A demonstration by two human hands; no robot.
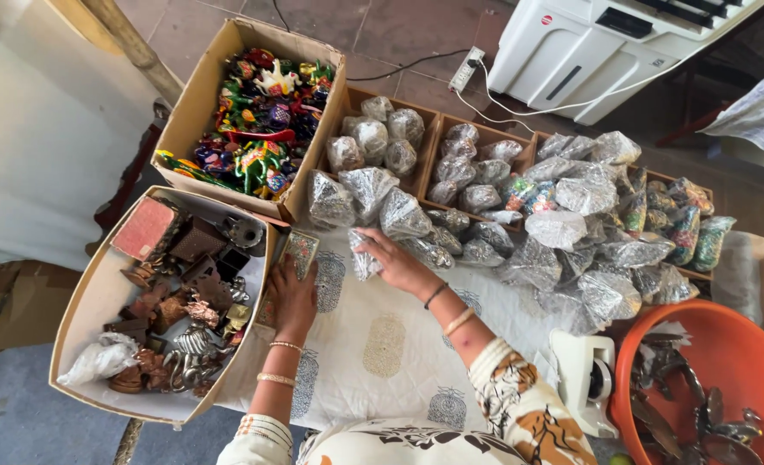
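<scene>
My left hand rests on a small patterned flat box that lies on the printed white cloth, right beside a cardboard box. My right hand grips a small clear-wrapped packet just above the cloth. Several similar shiny wrapped packets are piled directly beyond both hands. Bangles sit on both wrists.
A cardboard box of brown and metal figurines stands at left, another with colourful toys behind it. Wooden trays hold wrapped packets. An orange tub of metal pieces and a white tape dispenser sit at right. A white appliance stands beyond.
</scene>
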